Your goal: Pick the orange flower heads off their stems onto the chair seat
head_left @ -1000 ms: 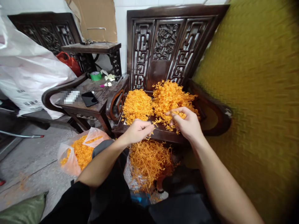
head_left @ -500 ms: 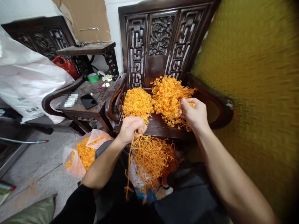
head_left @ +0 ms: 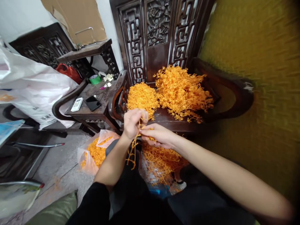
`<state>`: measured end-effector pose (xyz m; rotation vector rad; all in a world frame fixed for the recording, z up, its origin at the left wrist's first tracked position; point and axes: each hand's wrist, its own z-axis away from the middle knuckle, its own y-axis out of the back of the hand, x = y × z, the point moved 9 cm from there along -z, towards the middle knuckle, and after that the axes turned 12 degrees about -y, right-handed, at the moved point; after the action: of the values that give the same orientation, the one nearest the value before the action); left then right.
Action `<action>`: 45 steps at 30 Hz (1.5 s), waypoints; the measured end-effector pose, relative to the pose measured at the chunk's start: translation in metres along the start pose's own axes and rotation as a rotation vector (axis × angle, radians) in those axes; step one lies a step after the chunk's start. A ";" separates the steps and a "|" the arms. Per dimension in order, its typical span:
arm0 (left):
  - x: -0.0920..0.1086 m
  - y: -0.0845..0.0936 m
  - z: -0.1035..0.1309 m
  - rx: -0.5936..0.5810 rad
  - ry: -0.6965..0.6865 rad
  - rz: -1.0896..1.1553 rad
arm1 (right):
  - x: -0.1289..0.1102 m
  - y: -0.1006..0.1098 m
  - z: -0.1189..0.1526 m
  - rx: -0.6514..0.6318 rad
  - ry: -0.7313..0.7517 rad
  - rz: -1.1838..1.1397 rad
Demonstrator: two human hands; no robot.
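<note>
As L fingers & R fingers clamp orange stems, flwr piles on dk chair, wht wall

- Branching stem: thin, orange, mostly bare; gripped in the left hand, its forked end hanging below, the right hand's fingertips at its upper part.
- Orange bits: small, partly hidden, held in the right hand's curled fingers.
- Low mound: small, dense orange florets on the dark wooden seat.
- Bushy heap: larger, looser orange flower sprigs beside the mound, toward the seat's right side.
- Stem tangle: thin orange stems, loosely massed below the seat's front edge.
</note>
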<state>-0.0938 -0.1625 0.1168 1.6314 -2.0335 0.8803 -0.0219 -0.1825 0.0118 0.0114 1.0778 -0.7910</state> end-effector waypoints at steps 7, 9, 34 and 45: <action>0.035 -0.032 0.014 -0.513 -0.243 -0.414 | -0.024 0.037 0.009 0.281 0.343 -0.172; 0.038 -0.019 0.010 -0.455 -0.253 -0.468 | -0.036 0.053 0.024 0.404 0.427 -0.157; -0.034 0.024 0.008 -0.055 0.316 -0.429 | -0.048 0.064 0.047 0.454 0.217 0.531; -0.031 0.003 0.015 -0.074 0.334 -0.472 | -0.079 0.066 0.069 0.637 0.545 0.415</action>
<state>-0.0872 -0.1502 0.0849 1.6881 -1.3632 0.8215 0.0517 -0.1149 0.0848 1.0070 1.2282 -0.7352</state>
